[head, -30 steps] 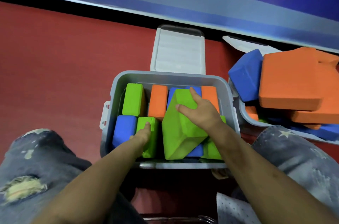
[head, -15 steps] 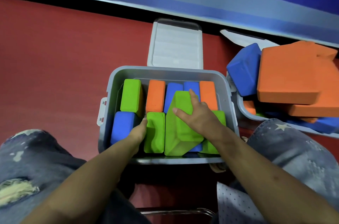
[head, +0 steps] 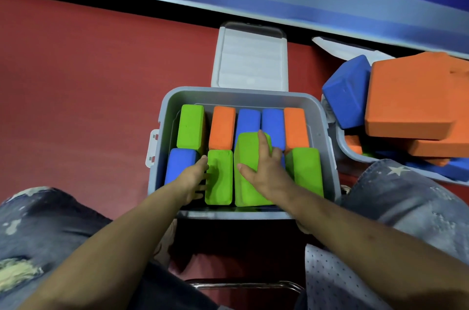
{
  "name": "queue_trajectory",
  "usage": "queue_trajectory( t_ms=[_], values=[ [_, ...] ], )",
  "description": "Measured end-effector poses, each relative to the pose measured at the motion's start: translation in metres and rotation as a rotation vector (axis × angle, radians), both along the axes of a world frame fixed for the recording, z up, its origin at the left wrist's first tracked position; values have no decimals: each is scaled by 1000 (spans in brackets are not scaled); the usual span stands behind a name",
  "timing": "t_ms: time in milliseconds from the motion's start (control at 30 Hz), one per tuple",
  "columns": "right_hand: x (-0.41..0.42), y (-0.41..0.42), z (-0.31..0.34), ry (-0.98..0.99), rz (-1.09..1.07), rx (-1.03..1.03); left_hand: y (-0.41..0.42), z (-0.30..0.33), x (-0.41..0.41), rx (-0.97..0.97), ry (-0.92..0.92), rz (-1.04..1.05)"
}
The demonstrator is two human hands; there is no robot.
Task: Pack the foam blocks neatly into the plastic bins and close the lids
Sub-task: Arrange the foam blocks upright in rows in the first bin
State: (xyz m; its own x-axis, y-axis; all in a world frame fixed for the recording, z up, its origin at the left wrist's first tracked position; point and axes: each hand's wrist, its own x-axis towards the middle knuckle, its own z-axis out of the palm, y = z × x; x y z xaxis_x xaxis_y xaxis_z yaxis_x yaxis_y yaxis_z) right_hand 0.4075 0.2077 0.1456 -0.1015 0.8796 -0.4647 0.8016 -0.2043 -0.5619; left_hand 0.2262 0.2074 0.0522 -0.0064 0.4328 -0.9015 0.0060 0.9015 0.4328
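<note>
A grey plastic bin [head: 167,111] sits on the red floor between my knees, with its lid [head: 250,55] hanging open behind it. Green, orange and blue foam blocks stand in it in two rows. My right hand [head: 264,170] presses with flat fingers on a large green block [head: 247,157] in the front row, which stands higher than its neighbours. My left hand [head: 193,180] lies in the gap between a blue block [head: 180,165] and a narrow green block [head: 219,177], fingers against that green block's side.
A second bin [head: 345,147] at the right holds a loose heap of large orange blocks [head: 411,98] and blue blocks [head: 346,91], piled above its rim. Red floor lies at the left. A blue wall runs along the back. My jeans-clad knees flank the near bin.
The large green block has turned from tilted to upright and sunk into the front row under my right hand. My left hand slid down beside the narrow green block.
</note>
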Motion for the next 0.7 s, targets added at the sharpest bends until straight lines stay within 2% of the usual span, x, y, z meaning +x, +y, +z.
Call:
queue_trajectory(
  t_ms=[133,233,367,433,500,633,700],
  values=[
    [-5,-23,-29,-38,-51,22,-10,3,-5,-19,-19,-77],
    [-13,-8,-38,-67,-10,-49,-13,11,0,20,5,-122],
    [-11,10,-46,-57,99,-172,-15,31,16,300,128,-398],
    [-5,13,-45,-26,100,-222,-15,38,21,392,152,-517],
    [6,12,-43,30,93,-245,-12,42,24,406,119,-578],
    [42,3,-36,217,74,-214,-11,46,30,409,65,-583],
    [55,-5,-34,215,95,-218,-15,45,33,450,62,-628]
  ],
)
